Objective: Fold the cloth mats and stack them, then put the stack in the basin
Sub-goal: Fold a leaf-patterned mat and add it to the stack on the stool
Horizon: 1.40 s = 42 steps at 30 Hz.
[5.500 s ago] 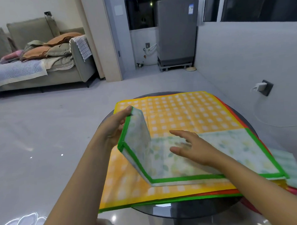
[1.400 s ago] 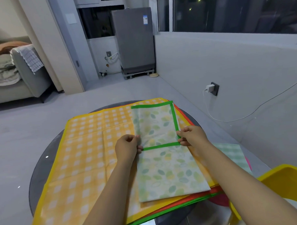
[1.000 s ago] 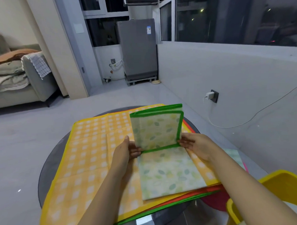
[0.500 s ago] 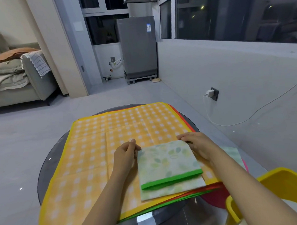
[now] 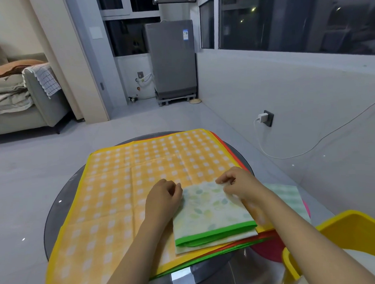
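- At the near right corner, a yellow plastic basin (image 5: pixel 342 232) shows only its rim, just beside the round dark glass table (image 5: pixel 57 212).
- On the table's near right part lies the folded leaf-print cloth mat with green edging (image 5: pixel 212 217), resting on the spread yellow-and-white checked cloth mat (image 5: pixel 124 186), which covers red and green mats beneath.
- The left hand (image 5: pixel 165 198), fingers curled, touches the folded mat's far left corner; whether it grips cannot be told.
- The right hand (image 5: pixel 237 182) pinches the mat's far right corner.
- Farther off stand a grey appliance (image 5: pixel 171 57) and a grey sofa (image 5: pixel 21 101) on the left.
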Available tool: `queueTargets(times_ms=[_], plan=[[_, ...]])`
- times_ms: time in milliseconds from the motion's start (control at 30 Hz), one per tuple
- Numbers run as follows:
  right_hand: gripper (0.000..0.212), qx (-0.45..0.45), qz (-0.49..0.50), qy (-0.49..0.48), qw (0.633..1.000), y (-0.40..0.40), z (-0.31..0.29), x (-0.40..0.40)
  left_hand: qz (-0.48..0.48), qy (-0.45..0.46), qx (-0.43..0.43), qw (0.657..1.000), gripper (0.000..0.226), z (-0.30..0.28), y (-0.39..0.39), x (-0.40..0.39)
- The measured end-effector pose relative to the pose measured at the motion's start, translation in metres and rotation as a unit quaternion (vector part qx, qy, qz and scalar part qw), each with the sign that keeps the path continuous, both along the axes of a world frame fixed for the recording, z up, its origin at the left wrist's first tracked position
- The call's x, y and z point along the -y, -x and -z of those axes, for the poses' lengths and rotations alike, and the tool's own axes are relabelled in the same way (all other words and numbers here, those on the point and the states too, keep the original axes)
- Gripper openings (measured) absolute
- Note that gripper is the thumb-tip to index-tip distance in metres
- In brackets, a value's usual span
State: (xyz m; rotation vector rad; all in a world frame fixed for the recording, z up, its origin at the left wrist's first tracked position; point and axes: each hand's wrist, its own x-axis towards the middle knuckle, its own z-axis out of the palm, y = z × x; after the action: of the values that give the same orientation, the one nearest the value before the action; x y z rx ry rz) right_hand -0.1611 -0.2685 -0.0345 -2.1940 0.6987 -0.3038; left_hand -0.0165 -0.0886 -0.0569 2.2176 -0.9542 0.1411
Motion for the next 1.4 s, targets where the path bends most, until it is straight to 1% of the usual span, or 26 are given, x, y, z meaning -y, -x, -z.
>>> queueTargets(times_ms=[67,100,133,167,233,267,300,367,467,567,667,800,1000,1100,1167,1233,1300,1333,1400], plan=[[0.029,-0.054,-0.022,0.121,0.991,-0.001,-0.003,-0.006,-0.007,-0.075,0.084,0.994,0.024,-0.005,0.007,0.003],[0.028,-0.079,-0.029,0.186,0.979,-0.002,-0.004,-0.009,0.0,-0.112,0.123,0.986,0.025,-0.006,0.012,0.005],[0.027,-0.09,-0.031,0.234,0.968,-0.002,-0.003,-0.013,0.022,-0.143,0.142,0.979,0.032,-0.006,0.017,0.008],[0.027,-0.088,-0.031,0.258,0.962,-0.004,-0.001,-0.016,0.057,-0.158,0.127,0.978,0.041,-0.006,0.023,0.012],[0.03,-0.072,-0.04,0.246,0.966,-0.006,0.004,-0.024,0.124,-0.199,0.052,0.971,0.051,-0.005,0.035,0.018],[0.034,-0.07,-0.05,0.222,0.971,-0.006,0.006,-0.028,0.143,-0.225,0.033,0.963,0.053,-0.002,0.039,0.021],[0.041,-0.076,-0.061,0.203,0.974,-0.007,0.01,-0.033,0.148,-0.246,0.034,0.957,0.054,0.002,0.042,0.022],[0.049,-0.106,-0.079,0.203,0.97,-0.006,0.017,-0.041,0.139,-0.269,0.051,0.952,0.055,0.008,0.043,0.023],[0.051,-0.153,-0.083,0.247,0.953,-0.005,0.025,-0.046,0.132,-0.281,0.059,0.949,0.055,0.01,0.043,0.023],[0.053,-0.178,-0.076,0.273,0.942,-0.006,0.027,-0.047,0.125,-0.286,0.059,0.948,0.056,0.011,0.045,0.023],[0.056,-0.2,-0.054,0.281,0.937,-0.005,0.03,-0.048,0.104,-0.293,0.052,0.949,0.057,0.011,0.045,0.022],[0.062,-0.222,-0.011,0.278,0.935,-0.005,0.031,-0.048,0.055,-0.305,0.032,0.95,0.065,0.012,0.047,0.019],[0.067,-0.229,0.021,0.259,0.938,-0.004,0.031,-0.049,-0.024,-0.303,-0.015,0.953,0.075,0.011,0.044,0.012],[0.071,-0.238,0.067,0.236,0.94,-0.003,0.031,-0.048,-0.061,-0.281,-0.032,0.957,0.077,0.011,0.046,0.009],[0.07,-0.224,0.089,0.223,0.944,0.0,0.031,-0.047,-0.099,-0.259,-0.053,0.959,0.077,0.01,0.047,0.007],[0.066,-0.186,0.109,0.218,0.952,0.002,0.028,-0.047,-0.128,-0.226,-0.047,0.964,0.071,0.007,0.046,0.003],[0.059,-0.151,0.134,0.204,0.958,0.002,0.024,-0.045,-0.146,-0.177,-0.034,0.973,0.058,0.003,0.043,0.001],[0.056,-0.136,0.149,0.184,0.962,0.002,0.021,-0.043,-0.155,-0.147,-0.045,0.976,0.052,0.0,0.04,0.001],[0.05,-0.099,0.178,0.124,0.971,0.002,0.016,-0.036,-0.178,-0.071,-0.101,0.976,0.042,-0.003,0.033,0.0]])
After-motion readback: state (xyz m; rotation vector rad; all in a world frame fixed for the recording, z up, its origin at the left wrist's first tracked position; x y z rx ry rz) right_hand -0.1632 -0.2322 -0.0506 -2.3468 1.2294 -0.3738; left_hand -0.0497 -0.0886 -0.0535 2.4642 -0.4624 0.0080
